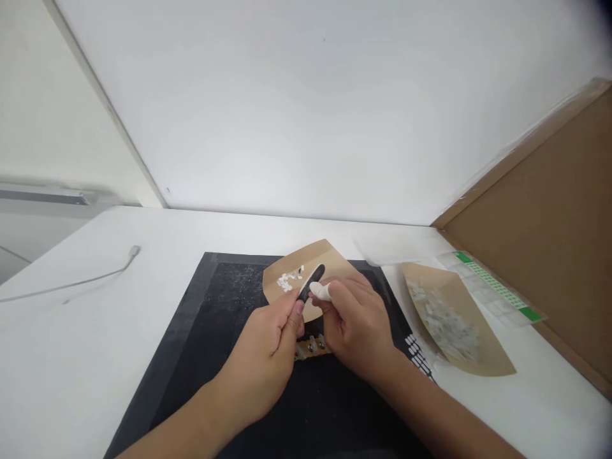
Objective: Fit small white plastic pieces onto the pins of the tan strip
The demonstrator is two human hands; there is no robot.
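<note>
My left hand (pixel 270 347) is closed around the lower end of a black nail file (pixel 313 280), which has a pale edge and points up and to the right. Close against it on the right is my right hand (pixel 356 315), its fingers pinched together. A white finger cot (pixel 320 291) covers one of its fingertips. Whatever small piece sits in that pinch is too hidden to name. Behind both hands lies a brown paper sheet (pixel 282 264) with small white pieces (pixel 289 279) on it. Below, a tan strip (pixel 313 347) with clear tips and round metal dots is partly covered.
A black mat (pixel 201 357) lies under my hands on the white table (pixel 86 338). Small white pieces (pixel 418 354) line its right edge. Farther right are brown paper (pixel 492 350) with translucent tips and a green-labelled clear case (pixel 497 287). A cable (pixel 105 274) lies left.
</note>
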